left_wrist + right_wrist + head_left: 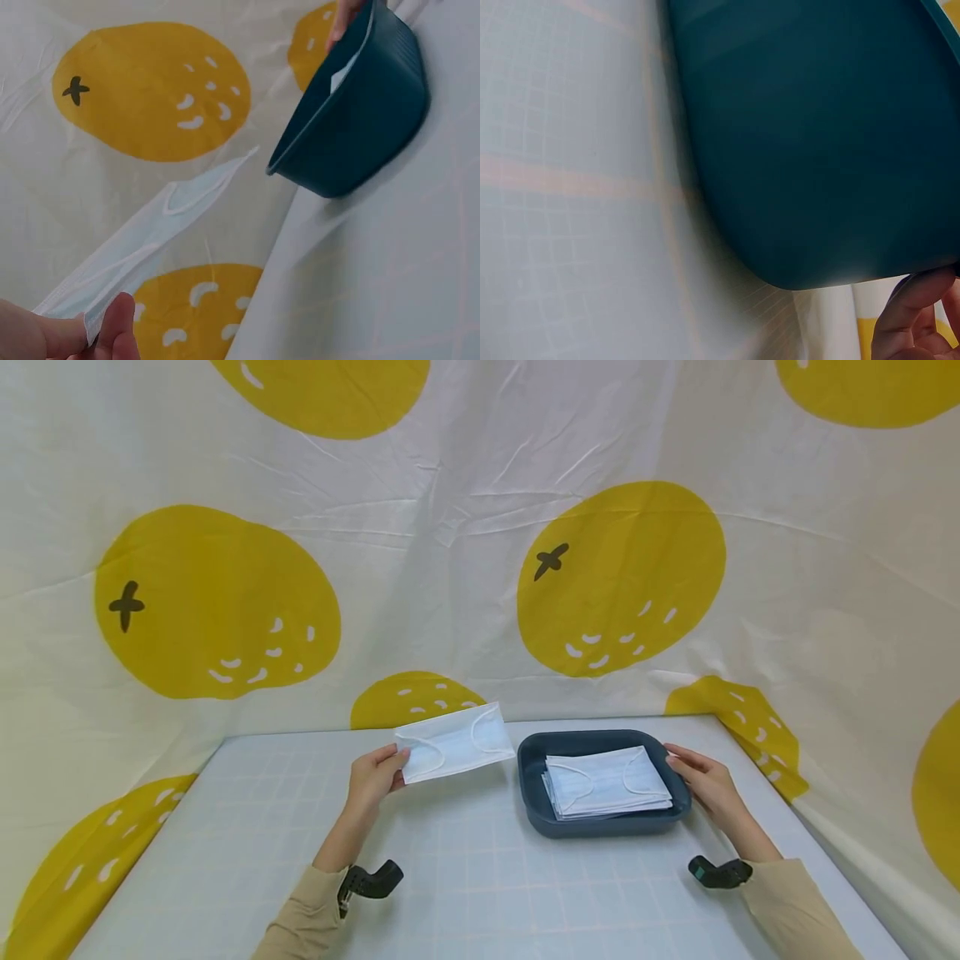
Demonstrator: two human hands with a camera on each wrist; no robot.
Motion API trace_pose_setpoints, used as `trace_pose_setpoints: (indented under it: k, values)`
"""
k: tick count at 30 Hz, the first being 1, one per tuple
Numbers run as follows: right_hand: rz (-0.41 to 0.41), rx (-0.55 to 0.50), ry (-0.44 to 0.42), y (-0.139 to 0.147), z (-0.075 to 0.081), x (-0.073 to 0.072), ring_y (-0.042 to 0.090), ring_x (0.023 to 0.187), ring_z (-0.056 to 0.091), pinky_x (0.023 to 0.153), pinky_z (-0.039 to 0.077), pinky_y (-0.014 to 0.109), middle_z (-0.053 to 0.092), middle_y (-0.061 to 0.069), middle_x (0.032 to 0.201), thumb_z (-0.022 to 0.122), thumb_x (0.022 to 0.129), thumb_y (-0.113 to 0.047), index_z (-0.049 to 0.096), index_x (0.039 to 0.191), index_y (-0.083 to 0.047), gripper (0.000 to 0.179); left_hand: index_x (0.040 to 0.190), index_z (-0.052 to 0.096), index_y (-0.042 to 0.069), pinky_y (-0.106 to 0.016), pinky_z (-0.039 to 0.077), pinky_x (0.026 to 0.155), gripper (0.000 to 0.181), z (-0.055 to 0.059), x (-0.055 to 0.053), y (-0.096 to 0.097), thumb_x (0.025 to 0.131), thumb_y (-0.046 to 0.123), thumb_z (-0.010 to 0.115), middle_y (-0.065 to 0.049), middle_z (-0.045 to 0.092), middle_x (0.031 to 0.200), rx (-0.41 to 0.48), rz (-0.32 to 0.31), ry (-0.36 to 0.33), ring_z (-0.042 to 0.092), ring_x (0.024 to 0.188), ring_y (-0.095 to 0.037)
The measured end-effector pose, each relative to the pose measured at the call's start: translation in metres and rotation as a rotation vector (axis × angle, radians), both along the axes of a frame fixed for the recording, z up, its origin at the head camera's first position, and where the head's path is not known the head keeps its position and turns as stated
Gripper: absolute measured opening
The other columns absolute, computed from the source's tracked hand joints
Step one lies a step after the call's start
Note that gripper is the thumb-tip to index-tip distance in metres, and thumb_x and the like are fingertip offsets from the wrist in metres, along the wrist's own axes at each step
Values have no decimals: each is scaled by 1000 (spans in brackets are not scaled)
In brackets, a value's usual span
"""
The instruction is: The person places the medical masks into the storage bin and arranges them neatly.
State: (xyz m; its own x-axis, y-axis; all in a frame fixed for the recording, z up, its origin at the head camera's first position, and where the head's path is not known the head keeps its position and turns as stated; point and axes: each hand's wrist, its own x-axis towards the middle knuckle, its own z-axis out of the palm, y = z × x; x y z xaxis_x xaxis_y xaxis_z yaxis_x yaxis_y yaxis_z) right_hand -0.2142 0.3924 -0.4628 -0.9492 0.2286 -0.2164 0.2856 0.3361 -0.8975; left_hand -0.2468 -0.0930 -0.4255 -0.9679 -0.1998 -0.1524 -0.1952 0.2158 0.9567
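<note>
My left hand (375, 779) pinches a light-blue face mask (456, 745) by its left end, thumb on the near side. The mask is held above the table, and its white ear loops show. In the left wrist view, the mask (150, 240) slants up from the thumb and fingers (118, 319). A dark blue-green plastic basin (600, 828) stands to the right with a stack of similar masks (607, 783) inside. My right hand (708, 785) grips the basin's right rim; in the right wrist view its fingers (911, 315) are partly cut off at the frame edge.
The table (465, 893) has a pale cloth with faint grid lines. A white curtain (435, 610) with yellow fruit prints hangs behind it and down both sides. Black wrist devices (375, 880) sit on both sleeves.
</note>
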Motion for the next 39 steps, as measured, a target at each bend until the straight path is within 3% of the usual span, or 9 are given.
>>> trace_pose_setpoints:
  k: [8, 12, 17, 28, 36, 39]
  values:
    - [3, 2, -3, -1, 0, 1, 32, 137, 35, 104, 43, 29, 30, 19, 155, 48, 97, -50, 33, 149, -11, 67, 127, 60, -1, -20, 57, 65, 41, 20, 4, 22, 94, 23, 62, -21, 67, 116, 41, -15, 66, 69, 72, -13]
    - [-2, -7, -9, -1, 1, 0, 32, 137, 35, 109, 39, 36, 30, 19, 155, 48, 96, -50, 33, 149, -11, 67, 126, 61, 0, -23, 58, 66, 39, 23, 5, 39, 94, 23, 63, -19, 69, 114, 69, -32, 57, 71, 75, -15]
    - [-1, -24, -13, 0, 1, -1, 32, 138, 33, 112, 32, 43, 29, 18, 156, 48, 96, -49, 32, 150, -11, 67, 126, 62, 2, -23, 58, 67, 39, 23, 5, 63, 94, 23, 63, -17, 70, 111, 92, -82, 44, 69, 71, -14]
    - [-3, -35, -11, 0, -1, -3, 32, 138, 33, 113, 32, 45, 29, 18, 155, 49, 96, -49, 32, 149, -11, 68, 126, 60, -1, -23, 58, 65, 37, 21, 7, 106, 95, 19, 60, -18, 70, 110, 109, -233, 50, 63, 64, -11]
    - [4, -18, -17, 1, -1, -3, 30, 135, 36, 106, 43, 30, 31, 18, 155, 49, 96, -51, 33, 149, -12, 68, 127, 59, -1, -22, 58, 66, 37, 15, 4, 134, 95, 17, 60, -15, 71, 105, 147, -290, 14, 61, 64, -11]
    - [8, -20, -15, 2, -1, -3, 30, 136, 36, 108, 41, 34, 31, 18, 155, 49, 96, -51, 33, 149, -12, 68, 128, 58, -3, -22, 58, 64, 37, 12, 3, 143, 95, 13, 58, -16, 71, 102, 175, -324, 16, 60, 63, -8]
